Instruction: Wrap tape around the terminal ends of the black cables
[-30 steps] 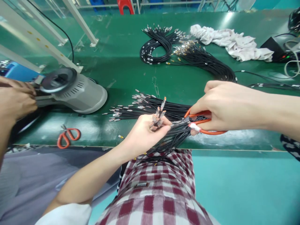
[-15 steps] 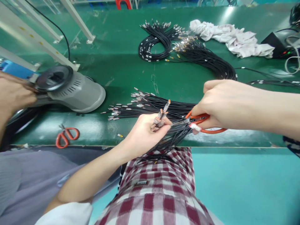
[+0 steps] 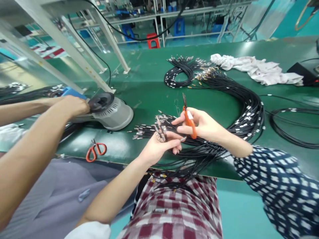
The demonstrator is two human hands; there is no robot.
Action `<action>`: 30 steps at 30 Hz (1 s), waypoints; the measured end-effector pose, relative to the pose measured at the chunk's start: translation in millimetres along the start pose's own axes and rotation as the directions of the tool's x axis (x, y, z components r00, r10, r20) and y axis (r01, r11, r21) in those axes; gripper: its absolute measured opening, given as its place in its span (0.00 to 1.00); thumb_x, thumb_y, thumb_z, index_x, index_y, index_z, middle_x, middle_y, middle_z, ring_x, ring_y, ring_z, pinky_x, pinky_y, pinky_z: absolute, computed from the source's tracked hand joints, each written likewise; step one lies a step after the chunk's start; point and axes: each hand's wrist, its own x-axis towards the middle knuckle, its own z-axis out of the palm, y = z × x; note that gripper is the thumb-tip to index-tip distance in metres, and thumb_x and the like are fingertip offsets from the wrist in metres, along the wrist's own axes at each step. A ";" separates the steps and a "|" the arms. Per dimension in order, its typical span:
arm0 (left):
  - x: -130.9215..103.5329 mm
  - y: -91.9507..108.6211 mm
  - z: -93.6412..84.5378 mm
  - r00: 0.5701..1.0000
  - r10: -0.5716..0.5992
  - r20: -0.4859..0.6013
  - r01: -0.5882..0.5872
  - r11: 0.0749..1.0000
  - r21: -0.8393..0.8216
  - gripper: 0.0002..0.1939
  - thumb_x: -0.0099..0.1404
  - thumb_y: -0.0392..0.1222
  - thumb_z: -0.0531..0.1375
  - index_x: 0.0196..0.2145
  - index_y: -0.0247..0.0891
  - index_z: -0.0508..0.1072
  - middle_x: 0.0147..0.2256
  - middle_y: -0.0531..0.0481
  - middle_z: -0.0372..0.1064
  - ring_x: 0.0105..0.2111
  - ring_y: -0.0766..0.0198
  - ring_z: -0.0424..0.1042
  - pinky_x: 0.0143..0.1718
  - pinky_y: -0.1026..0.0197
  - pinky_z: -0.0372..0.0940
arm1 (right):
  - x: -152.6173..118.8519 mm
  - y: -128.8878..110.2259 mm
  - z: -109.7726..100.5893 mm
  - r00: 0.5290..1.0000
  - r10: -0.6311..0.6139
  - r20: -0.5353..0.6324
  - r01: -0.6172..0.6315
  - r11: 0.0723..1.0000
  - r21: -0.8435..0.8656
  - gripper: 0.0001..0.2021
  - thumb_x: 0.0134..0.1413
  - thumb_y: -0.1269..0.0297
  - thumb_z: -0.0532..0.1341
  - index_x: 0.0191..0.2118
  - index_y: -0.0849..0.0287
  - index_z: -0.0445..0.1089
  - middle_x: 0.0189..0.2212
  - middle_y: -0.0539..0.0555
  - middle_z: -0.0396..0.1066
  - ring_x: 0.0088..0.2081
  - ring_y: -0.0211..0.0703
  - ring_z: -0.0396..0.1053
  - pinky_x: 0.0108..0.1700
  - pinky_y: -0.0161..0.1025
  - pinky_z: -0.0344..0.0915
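Several thin black cables with clear-sleeved metal ends (image 3: 161,132) are gripped in my left hand (image 3: 159,146), the tips pointing up between thumb and fingers. Just to its right, my right hand (image 3: 199,124) holds orange-handled scissors (image 3: 189,122) with the blades pointing up and away from the cables. A large bundle of black cables (image 3: 206,147) lies on the green table (image 3: 149,96) under and beside both hands. Its tagged ends fan out to the left, and some cables hang over the front edge onto the checkered apron (image 3: 171,205).
A person's arms (image 3: 37,132) reach in at the left, a hand by a grey machine (image 3: 116,114). Orange-handled scissors (image 3: 96,151) lie near the front edge. Behind are a coiled cable bundle (image 3: 178,74), a white cloth (image 3: 259,68) and a black box (image 3: 304,73).
The view has tilted up. My right hand has lifted the scissors off the cables and turned their blades upward. My left hand still holds its cables. The other person's arms reach further in.
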 end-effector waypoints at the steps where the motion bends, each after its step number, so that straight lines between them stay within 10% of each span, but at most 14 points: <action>1: -0.1 -1.0 -0.8 1.000 -0.006 -0.004 0.006 1.000 -0.009 0.09 0.56 0.41 0.69 0.33 0.33 0.80 0.24 0.49 0.74 0.23 0.67 0.70 0.27 0.63 0.66 | 7.5 2.8 9.7 1.000 -0.009 -0.002 0.009 0.998 0.061 0.21 0.42 0.55 0.73 0.37 0.57 0.65 0.42 0.56 0.76 0.37 0.43 0.73 0.37 0.38 0.70; 6: -1.1 -0.3 -1.7 0.999 -0.017 -0.045 0.014 0.998 -0.068 0.10 0.54 0.41 0.71 0.32 0.32 0.79 0.26 0.47 0.75 0.24 0.65 0.71 0.28 0.61 0.67 | 31.7 17.6 36.2 0.998 0.056 0.011 -0.057 0.966 0.252 0.20 0.39 0.59 0.74 0.32 0.57 0.63 0.28 0.46 0.72 0.26 0.34 0.67 0.29 0.34 0.65; 15: -3.6 -17.2 -18.9 0.972 -0.010 -0.237 -0.057 0.960 -0.273 0.19 0.55 0.41 0.71 0.43 0.33 0.76 0.36 0.45 0.77 0.36 0.59 0.76 0.42 0.56 0.70 | 42.5 50.2 26.8 0.924 0.221 -0.313 -0.116 0.940 0.322 0.21 0.33 0.60 0.76 0.31 0.59 0.66 0.26 0.47 0.71 0.29 0.36 0.68 0.36 0.37 0.63; 30: -7.1 -26.1 -30.7 0.923 0.021 -0.383 -0.144 0.945 -0.295 0.12 0.49 0.38 0.74 0.30 0.33 0.77 0.26 0.50 0.75 0.25 0.65 0.74 0.33 0.61 0.68 | 44.5 53.0 23.4 0.856 0.001 -0.517 0.075 0.989 0.125 0.13 0.45 0.62 0.72 0.33 0.55 0.68 0.36 0.52 0.77 0.40 0.43 0.73 0.50 0.44 0.66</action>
